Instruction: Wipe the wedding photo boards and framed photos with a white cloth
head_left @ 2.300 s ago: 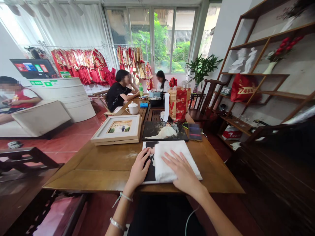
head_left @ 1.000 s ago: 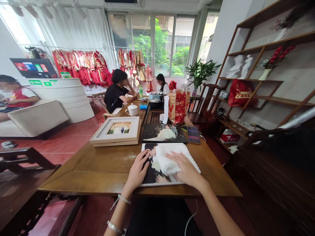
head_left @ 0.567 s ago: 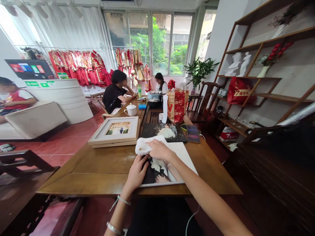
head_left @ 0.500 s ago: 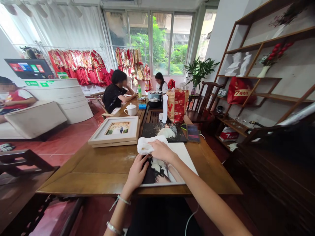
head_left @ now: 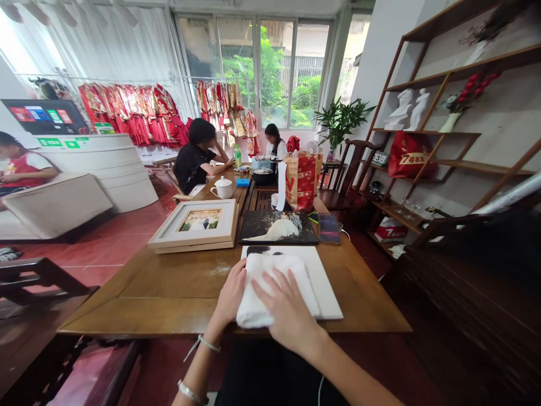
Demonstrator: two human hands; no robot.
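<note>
A folded white towel [head_left: 257, 310] lies over most of a photo panel [head_left: 327, 287] at the table's near edge. My right hand [head_left: 287, 310] rests flat on the towel with its fingers spread. At the panel's left edge is my left hand [head_left: 231, 292], its fingers stretched out along the border and the towel's side. The towel hides most of the picture; a dark patch and pale margin show above and to the right. Just beyond lies a dark photo panel [head_left: 253, 220] with a white gown on it.
Framed photos [head_left: 230, 225] are stacked at the left on the wooden table [head_left: 169, 293]. A phone [head_left: 329, 228], a paper bag [head_left: 301, 180], a white lidded cup [head_left: 222, 188] and a black pot [head_left: 262, 176] stand farther back. Two people sit at the far end.
My right hand has gone from gripping the bunched towel near the panel's top to lying flat on it, lower down. The towel is spread wider. My left hand has shifted slightly left.
</note>
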